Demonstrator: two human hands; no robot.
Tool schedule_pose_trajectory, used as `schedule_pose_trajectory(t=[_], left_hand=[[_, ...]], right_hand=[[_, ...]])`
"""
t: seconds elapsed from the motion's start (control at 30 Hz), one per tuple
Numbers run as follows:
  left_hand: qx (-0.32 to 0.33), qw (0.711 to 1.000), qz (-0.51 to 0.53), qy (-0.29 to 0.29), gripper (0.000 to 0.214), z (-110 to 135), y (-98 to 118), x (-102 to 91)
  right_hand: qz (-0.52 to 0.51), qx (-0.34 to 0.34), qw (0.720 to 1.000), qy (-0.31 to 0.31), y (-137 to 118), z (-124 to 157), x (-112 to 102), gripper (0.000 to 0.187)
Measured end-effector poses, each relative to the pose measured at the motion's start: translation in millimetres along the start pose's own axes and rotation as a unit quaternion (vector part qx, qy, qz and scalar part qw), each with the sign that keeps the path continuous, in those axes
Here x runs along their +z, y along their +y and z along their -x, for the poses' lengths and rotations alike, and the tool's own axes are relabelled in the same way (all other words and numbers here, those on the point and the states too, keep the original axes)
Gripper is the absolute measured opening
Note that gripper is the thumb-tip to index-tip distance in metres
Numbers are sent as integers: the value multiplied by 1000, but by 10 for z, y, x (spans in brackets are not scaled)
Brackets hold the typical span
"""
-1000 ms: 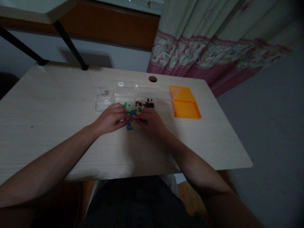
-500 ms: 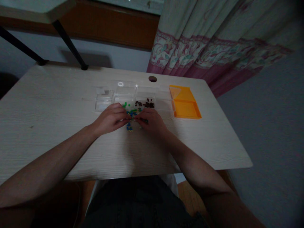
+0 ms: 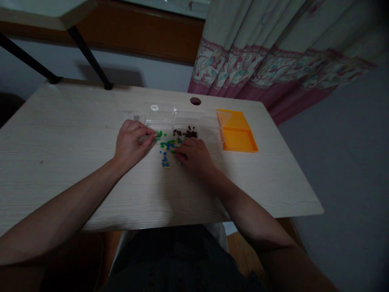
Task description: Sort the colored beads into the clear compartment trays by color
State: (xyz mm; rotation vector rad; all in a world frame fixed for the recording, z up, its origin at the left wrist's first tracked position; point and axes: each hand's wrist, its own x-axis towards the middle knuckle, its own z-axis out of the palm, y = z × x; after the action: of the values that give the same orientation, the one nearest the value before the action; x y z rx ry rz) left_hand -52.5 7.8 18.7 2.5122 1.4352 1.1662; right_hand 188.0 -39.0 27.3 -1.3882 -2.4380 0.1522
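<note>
Small blue, green and yellow pieces like toy bricks (image 3: 170,144) lie in a loose pile on the table between my hands. My left hand (image 3: 131,140) is at the near edge of a clear plastic box (image 3: 161,115), thumb and forefinger pinched beside green pieces (image 3: 160,134) in it. What the pinch holds is too small to make out. My right hand (image 3: 196,156) rests at the pile's right side, its fingers curled and closed, with a small green piece (image 3: 173,151) at the tips. Part of the pile is hidden under this hand.
Dark brown pieces (image 3: 190,133) sit in the neighbouring clear compartment. An open orange case (image 3: 240,140) lies to the right. Black legs (image 3: 91,59) hold a raised shelf (image 3: 36,16) at the back left. The table (image 3: 258,190) has a round hole near its back edge.
My left hand has moved left and away from me, from the pile beside my right hand to the green pieces in the clear box. My right hand has stayed nearly in place.
</note>
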Motion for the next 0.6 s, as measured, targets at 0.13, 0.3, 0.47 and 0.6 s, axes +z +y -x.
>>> schedule_pose_trajectory(t=[0.13, 0.3, 0.47, 0.6], left_hand=[[10, 1000, 2, 5, 22, 9, 1, 5], [17, 1000, 10, 7, 21, 17, -19, 15], [11, 1000, 3, 3, 23, 13, -14, 16], [12, 1000, 1, 2, 22, 10, -13, 16]], right_hand=[[3, -7, 1000, 11, 8, -10, 22, 15], [-3, -22, 1000, 21, 6, -15, 53, 16], [4, -25, 999, 22, -2, -17, 58, 17], [3, -22, 999, 28, -7, -22, 31, 18]])
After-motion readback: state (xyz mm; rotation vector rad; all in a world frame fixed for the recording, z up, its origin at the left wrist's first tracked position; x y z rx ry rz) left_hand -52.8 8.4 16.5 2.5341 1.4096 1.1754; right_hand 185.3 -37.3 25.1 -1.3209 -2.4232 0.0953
